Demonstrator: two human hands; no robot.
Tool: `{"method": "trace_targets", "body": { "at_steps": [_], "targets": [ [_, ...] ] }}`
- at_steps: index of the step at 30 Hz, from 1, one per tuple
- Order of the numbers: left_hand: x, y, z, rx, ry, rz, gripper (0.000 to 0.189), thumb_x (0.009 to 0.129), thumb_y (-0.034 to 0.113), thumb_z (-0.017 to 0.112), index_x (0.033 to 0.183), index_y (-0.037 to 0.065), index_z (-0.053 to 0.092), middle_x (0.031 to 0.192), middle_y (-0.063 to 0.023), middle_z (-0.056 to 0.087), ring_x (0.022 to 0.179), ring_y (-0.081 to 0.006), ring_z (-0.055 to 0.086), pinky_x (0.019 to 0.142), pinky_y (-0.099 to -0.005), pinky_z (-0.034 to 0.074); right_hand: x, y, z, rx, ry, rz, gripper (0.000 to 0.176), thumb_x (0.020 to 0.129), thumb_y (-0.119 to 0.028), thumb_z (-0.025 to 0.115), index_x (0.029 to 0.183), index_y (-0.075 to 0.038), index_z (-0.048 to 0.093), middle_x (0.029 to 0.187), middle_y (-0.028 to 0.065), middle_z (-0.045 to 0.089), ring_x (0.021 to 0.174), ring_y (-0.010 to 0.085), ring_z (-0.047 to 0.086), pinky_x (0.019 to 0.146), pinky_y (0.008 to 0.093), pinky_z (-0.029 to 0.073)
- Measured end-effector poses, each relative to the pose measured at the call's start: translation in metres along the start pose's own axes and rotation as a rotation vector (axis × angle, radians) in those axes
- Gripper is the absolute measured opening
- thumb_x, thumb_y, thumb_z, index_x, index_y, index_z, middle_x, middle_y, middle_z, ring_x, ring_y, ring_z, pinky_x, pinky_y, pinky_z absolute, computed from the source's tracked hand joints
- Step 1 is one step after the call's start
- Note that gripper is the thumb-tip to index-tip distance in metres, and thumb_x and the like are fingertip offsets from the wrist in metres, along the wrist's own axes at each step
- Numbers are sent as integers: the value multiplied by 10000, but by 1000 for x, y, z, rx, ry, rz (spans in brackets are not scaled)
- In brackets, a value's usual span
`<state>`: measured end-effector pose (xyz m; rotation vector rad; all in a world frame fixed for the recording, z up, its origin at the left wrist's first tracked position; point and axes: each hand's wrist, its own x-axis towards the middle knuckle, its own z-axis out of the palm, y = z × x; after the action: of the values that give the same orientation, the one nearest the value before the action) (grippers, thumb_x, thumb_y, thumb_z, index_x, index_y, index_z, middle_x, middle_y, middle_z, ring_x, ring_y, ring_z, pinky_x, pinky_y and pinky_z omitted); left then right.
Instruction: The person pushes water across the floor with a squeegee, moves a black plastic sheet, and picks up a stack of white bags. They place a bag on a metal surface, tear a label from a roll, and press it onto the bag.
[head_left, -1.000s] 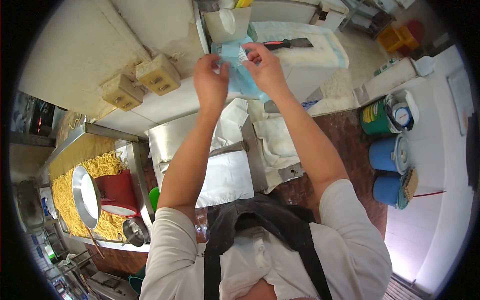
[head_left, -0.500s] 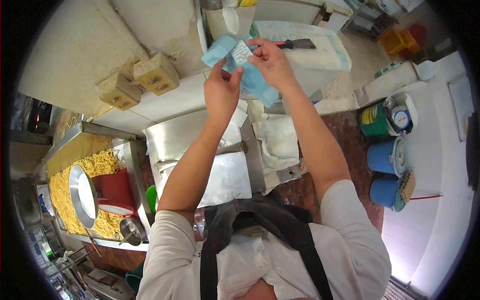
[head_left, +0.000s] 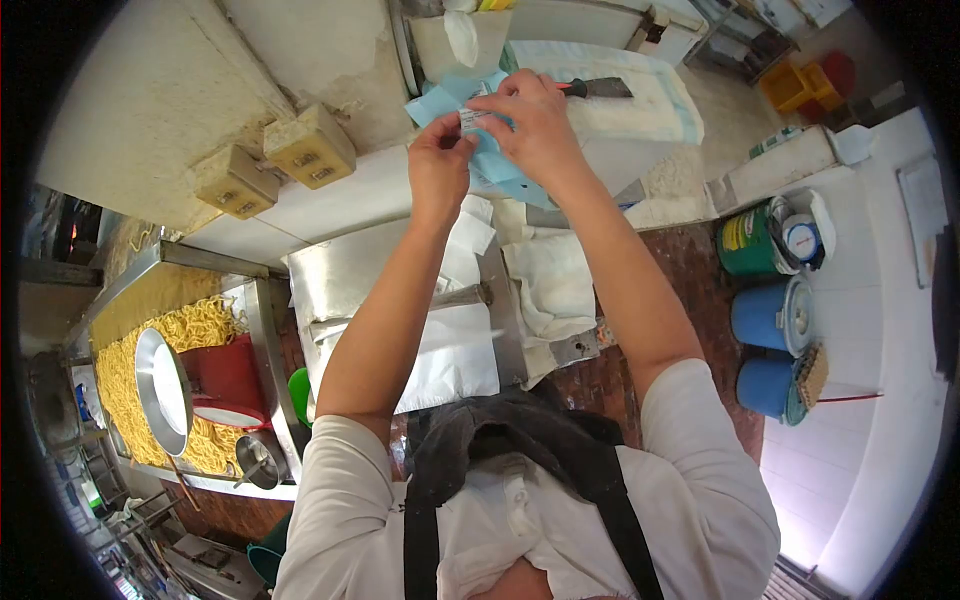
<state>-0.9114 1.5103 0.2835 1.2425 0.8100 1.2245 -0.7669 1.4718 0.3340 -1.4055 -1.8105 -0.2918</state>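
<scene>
A small white printed label [head_left: 469, 119] sits between my two hands above light-blue plastic sheets [head_left: 507, 180] on the counter. My left hand [head_left: 438, 165] is closed, pinching the label's lower left end with thumb and finger. From the other side my right hand [head_left: 537, 128] holds the label between thumb and index finger, its fingers partly covering it. Just past the right hand, a scraper [head_left: 606, 88] with a black and red handle rests on a pale cloth [head_left: 625, 122].
Below my arms is a metal machine [head_left: 350, 272] with white sheets over it. At left, noodles [head_left: 125, 385] fill a tray, with a metal bowl [head_left: 160, 392] and a red bucket [head_left: 232, 375]. Blue bins [head_left: 757, 318] stand along the right wall.
My left hand has closed onto the label, its fingers having been apart before. The right hand has moved slightly left, and the label is now lower and more covered by fingers.
</scene>
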Motion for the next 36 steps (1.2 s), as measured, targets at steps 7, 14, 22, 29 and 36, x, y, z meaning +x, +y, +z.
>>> {"method": "trace_targets", "body": {
  "at_steps": [7,14,22,29,36],
  "targets": [
    [5,-6,-10,261,30,78,291,860,-15,659,1149,-32,685,958,-74,713,839,-137,631,786,-277,502,11,8,10,29,-81,-79,198,781,-196,765,977,-219,744,973,21,585,1018,257,569,898,449,409],
    [10,-10,-16,219,-46,106,289,888,-19,646,1176,-32,668,990,-28,678,821,-93,570,763,-245,481,12,7,14,38,-169,-32,212,780,-194,764,978,-217,694,1006,7,589,1049,254,570,909,465,413],
    [15,-19,-16,301,9,183,251,906,-11,626,1151,-10,682,962,-35,675,805,-100,564,754,-254,476,20,10,12,37,-235,-41,228,778,-216,763,990,-219,681,1005,3,590,1063,254,570,893,457,415],
    [17,-17,-17,384,34,211,215,899,-14,617,1097,1,701,932,-79,672,816,-151,596,772,-278,480,23,11,12,59,-192,-98,196,789,-185,777,935,-166,648,914,-25,617,931,215,599,863,398,400],
    [20,-23,-18,363,46,212,207,881,-21,605,1052,13,716,1002,-173,678,908,-263,662,836,-337,507,23,8,13,149,-210,-44,174,808,-194,756,950,-167,660,935,-17,614,960,210,604,881,402,402]
  ]
}}
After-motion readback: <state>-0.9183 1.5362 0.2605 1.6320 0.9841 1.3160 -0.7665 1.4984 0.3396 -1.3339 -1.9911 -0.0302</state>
